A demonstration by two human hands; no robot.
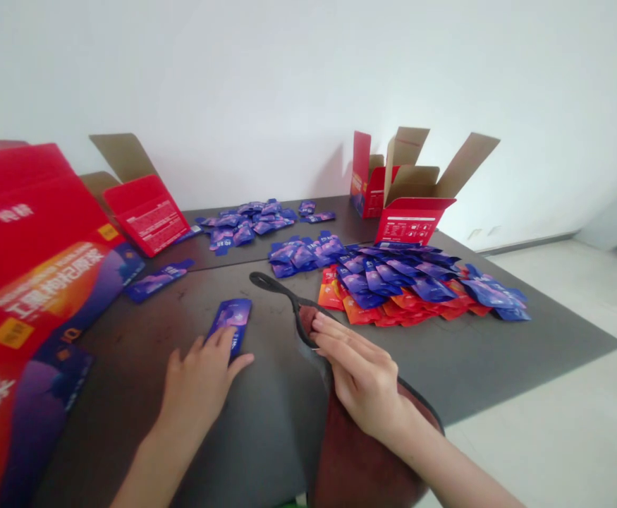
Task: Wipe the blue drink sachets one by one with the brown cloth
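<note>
My left hand [202, 377] lies flat on the grey table [498, 339], fingers stretched out, with its fingertips resting on the near end of a purple sachet [231, 317]. My right hand [358, 370] rests with straight fingers on the rim of a dark red pouch with black edging [350, 458] at the table's near edge. The pouch's black strap [273, 286] curls away toward the middle. Neither hand grips anything.
A large heap of purple and orange sachets [408, 286] lies right of centre, with smaller purple piles [247, 222] behind. Open red cartons stand at the back right [411, 204], back left [147, 208] and close on the left [27, 282]. A lone sachet [157, 280] lies left.
</note>
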